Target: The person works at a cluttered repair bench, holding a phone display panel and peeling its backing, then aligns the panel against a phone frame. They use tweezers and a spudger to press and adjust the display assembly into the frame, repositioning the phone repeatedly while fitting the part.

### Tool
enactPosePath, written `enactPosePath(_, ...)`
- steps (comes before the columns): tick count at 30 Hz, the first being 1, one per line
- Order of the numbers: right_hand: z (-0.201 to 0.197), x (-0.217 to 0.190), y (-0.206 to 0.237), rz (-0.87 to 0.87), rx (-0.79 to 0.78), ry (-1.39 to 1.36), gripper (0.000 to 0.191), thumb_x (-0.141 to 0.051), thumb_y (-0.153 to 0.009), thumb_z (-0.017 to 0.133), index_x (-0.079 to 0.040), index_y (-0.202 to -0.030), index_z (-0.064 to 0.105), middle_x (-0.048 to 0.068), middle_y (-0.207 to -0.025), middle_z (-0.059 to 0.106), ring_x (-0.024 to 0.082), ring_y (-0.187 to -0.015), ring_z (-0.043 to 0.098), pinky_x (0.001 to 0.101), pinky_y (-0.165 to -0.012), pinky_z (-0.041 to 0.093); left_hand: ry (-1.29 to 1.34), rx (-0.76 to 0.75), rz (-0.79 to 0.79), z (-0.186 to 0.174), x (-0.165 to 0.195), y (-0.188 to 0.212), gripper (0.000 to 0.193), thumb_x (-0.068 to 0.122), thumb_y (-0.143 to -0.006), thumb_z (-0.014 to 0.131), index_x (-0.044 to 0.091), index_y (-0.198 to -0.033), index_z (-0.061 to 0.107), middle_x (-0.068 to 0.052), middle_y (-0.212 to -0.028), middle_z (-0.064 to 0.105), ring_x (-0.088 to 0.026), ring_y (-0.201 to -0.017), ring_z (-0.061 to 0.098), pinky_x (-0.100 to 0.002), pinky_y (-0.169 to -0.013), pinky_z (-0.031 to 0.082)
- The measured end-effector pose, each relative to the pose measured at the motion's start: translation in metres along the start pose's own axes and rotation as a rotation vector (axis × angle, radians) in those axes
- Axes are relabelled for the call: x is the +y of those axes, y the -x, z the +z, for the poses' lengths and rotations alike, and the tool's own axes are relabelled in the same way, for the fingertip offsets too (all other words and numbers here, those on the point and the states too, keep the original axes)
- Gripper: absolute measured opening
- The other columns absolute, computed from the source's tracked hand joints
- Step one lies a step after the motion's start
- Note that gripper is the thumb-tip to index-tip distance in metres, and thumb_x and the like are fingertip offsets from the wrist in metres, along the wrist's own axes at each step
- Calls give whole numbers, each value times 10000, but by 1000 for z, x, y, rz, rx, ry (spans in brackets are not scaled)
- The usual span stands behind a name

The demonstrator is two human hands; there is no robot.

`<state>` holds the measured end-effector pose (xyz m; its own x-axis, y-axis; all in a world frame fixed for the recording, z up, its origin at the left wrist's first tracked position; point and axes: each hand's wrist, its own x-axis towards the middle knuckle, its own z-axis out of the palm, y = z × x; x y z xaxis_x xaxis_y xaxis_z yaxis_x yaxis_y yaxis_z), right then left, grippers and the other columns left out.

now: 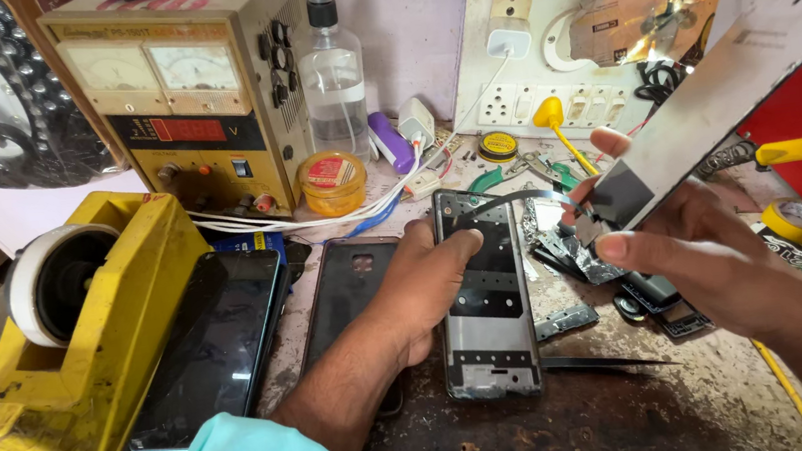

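Observation:
My left hand (425,283) rests on an opened phone frame (491,326) lying on the workbench, thumb pressing its upper part. My right hand (684,233) holds up a long thin silvery panel (728,87) with a dark end, tilted toward the upper right. A thin dark flex strip (509,201) arcs from the panel's dark end down to the phone frame's top.
A yellow tape dispenser (72,344) stands at left, with two dark phones (214,348) beside it. A bench power supply (184,89), a clear bottle (331,72), a small amber jar (332,183) and a white socket board (542,48) line the back. Small parts lie at right.

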<state>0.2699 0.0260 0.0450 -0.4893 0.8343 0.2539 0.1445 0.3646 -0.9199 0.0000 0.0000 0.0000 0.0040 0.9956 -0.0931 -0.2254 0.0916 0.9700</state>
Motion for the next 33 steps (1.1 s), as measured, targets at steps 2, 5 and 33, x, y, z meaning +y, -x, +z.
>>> enactPosePath(2, 1, -10, 2, 61, 46, 79, 1063, -294, -794, 765, -75, -1688, 234, 164, -1362, 654, 277, -1348, 575, 470, -1144, 382, 4, -7, 34, 2, 1, 4, 484, 202, -862, 661, 2, -1286, 538, -157, -1183, 679, -222, -1050, 659, -390, -878, 567)
enactPosePath(5, 3, -19, 5, 42, 10, 141, 1068, -280, -803, 794, -52, -1686, 240, 150, -1375, 626, 273, -1290, 628, 473, -1076, 457, -137, 33, 98, 5, 2, 7, 440, 189, -877, 671, 3, -1257, 550, -108, -1171, 656, -198, -1052, 662, -377, -888, 568)
enactPosePath(33, 8, -42, 37, 83, -221, -32, 1190, -284, -736, 894, -86, -1663, 174, 190, -1492, 568, 261, -1356, 595, 450, -1067, 447, -670, 170, 615, -2, 39, 49, 515, 40, -762, 583, 54, -1269, 673, -118, -1233, 697, -228, -1015, 701, -324, -860, 557)
